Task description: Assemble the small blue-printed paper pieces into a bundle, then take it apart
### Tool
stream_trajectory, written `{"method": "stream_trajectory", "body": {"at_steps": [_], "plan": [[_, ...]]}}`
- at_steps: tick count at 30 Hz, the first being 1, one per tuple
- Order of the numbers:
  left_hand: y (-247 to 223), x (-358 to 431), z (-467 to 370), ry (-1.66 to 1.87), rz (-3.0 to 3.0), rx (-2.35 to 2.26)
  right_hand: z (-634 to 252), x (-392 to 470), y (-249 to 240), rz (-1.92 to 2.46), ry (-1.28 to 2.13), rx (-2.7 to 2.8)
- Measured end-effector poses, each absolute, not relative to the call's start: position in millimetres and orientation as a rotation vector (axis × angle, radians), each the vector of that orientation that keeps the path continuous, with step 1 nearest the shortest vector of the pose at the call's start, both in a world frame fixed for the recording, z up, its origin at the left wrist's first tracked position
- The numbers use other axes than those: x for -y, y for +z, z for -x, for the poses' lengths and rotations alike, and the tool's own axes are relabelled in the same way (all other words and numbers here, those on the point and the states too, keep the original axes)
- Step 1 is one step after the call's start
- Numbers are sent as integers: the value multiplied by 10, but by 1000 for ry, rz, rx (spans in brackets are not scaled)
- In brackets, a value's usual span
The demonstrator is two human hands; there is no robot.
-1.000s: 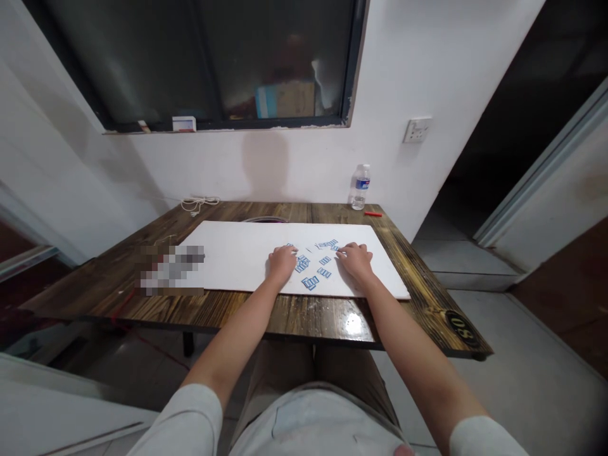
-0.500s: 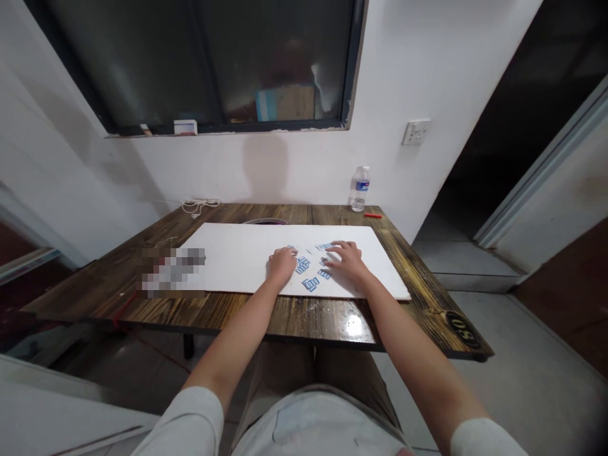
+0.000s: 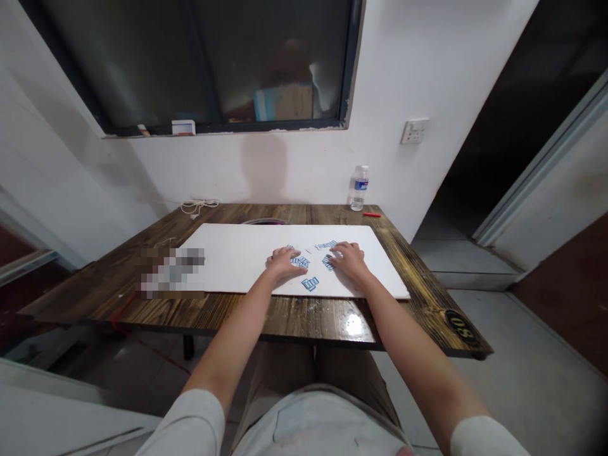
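Small flat rectangular pieces with blue outlines lie in loose groups on a white board (image 3: 237, 253). My left hand (image 3: 282, 263) rests on the board with its thumb and fingers apart, around a left-hand cluster of pieces (image 3: 303, 260). Across from it, my right hand (image 3: 350, 258) is spread too, its fingertips at a right-hand cluster (image 3: 327, 261). A far group (image 3: 327, 244) lies just beyond the right fingers, and a near group (image 3: 310, 284) sits between the hands, touched by neither. Some pieces are partly hidden under my fingers.
The board lies on a dark wooden table (image 3: 323, 316). At the back stand a water bottle (image 3: 360, 189) and a red pen-like stick (image 3: 372, 215). A white cable (image 3: 199, 206) lies back left. A blurred patch covers something on the board's left end.
The pieces by my right hand have drawn together into one cluster. My left thumb has swung outward toward me, and the left-hand pieces have shifted slightly.
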State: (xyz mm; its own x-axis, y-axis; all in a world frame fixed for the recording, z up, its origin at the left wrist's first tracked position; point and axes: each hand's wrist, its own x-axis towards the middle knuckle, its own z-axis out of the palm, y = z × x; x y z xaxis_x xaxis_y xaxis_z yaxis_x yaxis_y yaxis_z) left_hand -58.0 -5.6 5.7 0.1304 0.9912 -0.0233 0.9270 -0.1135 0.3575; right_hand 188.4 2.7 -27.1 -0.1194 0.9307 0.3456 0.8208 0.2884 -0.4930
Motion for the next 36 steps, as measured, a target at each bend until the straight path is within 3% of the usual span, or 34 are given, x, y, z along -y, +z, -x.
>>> {"method": "stream_trajectory", "body": {"at_steps": [6,13,25,32,36], "plan": [[58,33,653,149,-2209,-1783,-1891,-7,-280,1548,228,1885],[55,45,566,461,-2022,-1933,-1862,3,-260,1550,223,2059],[46,-20,675,351,-2117,-1769,-1891,39,-237,1681,193,2009],[66,63,564,518,-2020,-1857,-1686,149,-169,1236,253,2301],[16,32,531,503,-2023,-1925,-1620,201,-182,1191,269,2411]]}}
